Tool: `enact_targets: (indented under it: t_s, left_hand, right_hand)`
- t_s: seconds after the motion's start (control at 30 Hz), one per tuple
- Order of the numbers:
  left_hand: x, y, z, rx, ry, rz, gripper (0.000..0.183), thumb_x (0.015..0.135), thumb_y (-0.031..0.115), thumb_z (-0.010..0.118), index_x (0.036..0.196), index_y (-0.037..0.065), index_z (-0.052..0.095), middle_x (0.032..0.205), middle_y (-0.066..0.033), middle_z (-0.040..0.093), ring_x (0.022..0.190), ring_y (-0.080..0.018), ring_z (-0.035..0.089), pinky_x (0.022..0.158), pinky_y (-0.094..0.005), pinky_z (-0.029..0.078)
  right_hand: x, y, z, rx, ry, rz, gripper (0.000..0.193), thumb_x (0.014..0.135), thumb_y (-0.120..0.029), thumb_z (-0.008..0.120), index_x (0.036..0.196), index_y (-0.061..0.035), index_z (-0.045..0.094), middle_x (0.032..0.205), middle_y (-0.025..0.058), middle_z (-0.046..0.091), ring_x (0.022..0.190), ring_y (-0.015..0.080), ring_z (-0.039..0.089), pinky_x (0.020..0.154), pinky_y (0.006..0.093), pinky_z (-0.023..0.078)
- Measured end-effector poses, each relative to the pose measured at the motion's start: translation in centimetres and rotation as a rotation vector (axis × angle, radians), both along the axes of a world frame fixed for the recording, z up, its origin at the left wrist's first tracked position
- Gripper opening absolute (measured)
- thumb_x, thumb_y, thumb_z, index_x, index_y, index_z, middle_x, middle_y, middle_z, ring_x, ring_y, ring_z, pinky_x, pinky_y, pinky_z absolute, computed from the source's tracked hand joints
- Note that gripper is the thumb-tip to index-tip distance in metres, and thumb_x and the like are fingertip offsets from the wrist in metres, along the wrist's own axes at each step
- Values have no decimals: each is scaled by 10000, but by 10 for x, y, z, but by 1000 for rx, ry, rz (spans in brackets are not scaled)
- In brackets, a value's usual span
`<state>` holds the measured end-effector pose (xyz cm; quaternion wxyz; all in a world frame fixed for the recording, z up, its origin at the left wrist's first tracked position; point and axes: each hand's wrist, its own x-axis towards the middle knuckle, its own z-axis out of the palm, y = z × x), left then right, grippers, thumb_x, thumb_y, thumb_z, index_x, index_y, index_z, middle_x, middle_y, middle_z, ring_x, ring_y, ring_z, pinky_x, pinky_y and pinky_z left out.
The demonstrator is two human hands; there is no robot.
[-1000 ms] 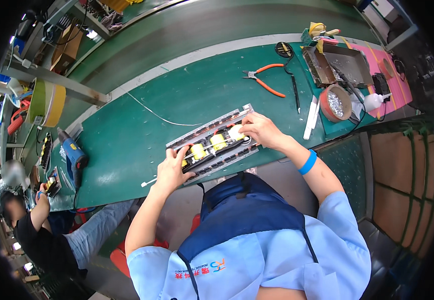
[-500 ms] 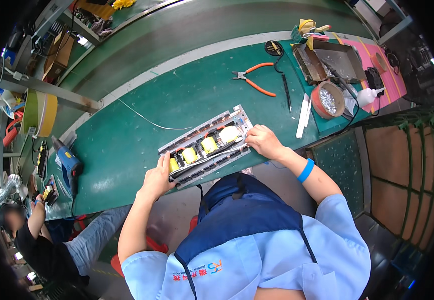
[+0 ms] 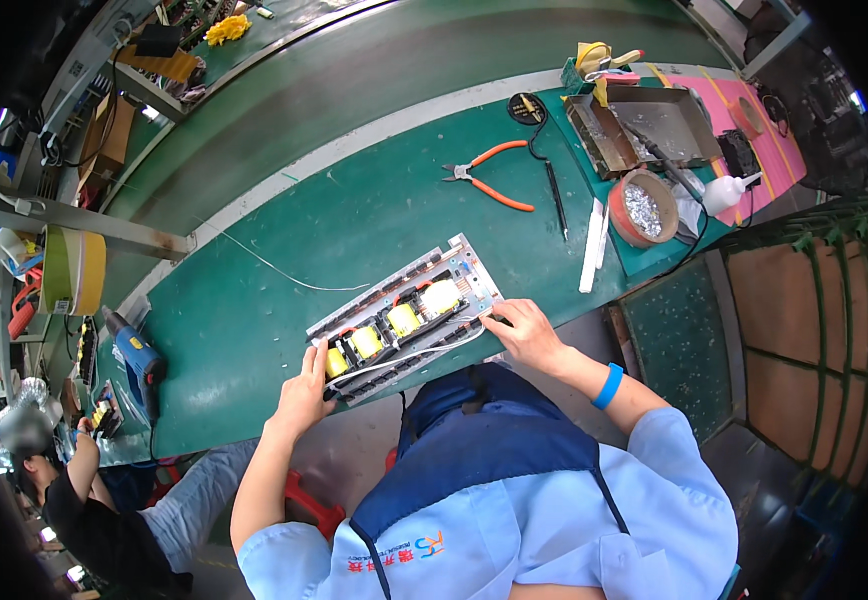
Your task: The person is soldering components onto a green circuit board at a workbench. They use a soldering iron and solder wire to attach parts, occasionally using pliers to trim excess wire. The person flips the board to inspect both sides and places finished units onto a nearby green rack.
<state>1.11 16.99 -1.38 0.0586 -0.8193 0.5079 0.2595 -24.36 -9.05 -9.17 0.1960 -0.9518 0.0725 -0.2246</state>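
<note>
A long circuit board lies slanted on the green bench near its front edge. Along its middle stands a row of several yellow-wrapped transformers, with black parts lining both long sides. My left hand is closed on the board's left end, thumb on the near side. At the near right corner, my right hand pinches with thumb and forefinger. A thin white wire bows along the board's near side and runs up to those fingertips. The fingertips partly hide its end.
Orange-handled cutters, a black soldering iron or pen-like tool and white strips lie beyond the board. A round tub of metal bits and a metal tray stand at right. At left are a blue heat gun and a seated co-worker.
My right hand has shifted from the board's right end to its near right corner. The white wire now bows out from the near side. The view has shifted slightly.
</note>
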Motion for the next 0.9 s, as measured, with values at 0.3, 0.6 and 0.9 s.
enact_targets:
  t_s: [0.3, 0.6, 0.9]
  left_hand:
    - [-2, 10, -17, -81, -105, -21, 1005, 529, 39, 736, 1352, 36, 159, 1291, -199, 324, 822, -351, 589, 680, -384, 505]
    - [-9, 24, -40, -325, -37, 175, 978, 496, -25, 720, 1328, 20, 208, 1320, -175, 305, 886, -352, 575, 675, -388, 509]
    - [-8, 25, -50, -411, 30, 264, 928, 489, -34, 690, 1303, 35, 250, 1275, -195, 384, 944, -360, 557, 711, -390, 507]
  right_hand:
    - [-3, -8, -4, 2, -1, 69, 328, 617, -21, 581, 942, -64, 600, 964, 92, 533, 946, 261, 520, 786, 381, 417]
    - [11, -28, 5, 244, -80, -59, 188, 649, 7, 596, 825, -59, 608, 867, 87, 573, 836, 268, 552, 734, 364, 426]
    - [74, -39, 34, 196, 229, 239, 681, 552, -69, 739, 1181, -78, 478, 1145, 124, 494, 1067, 290, 472, 899, 402, 367]
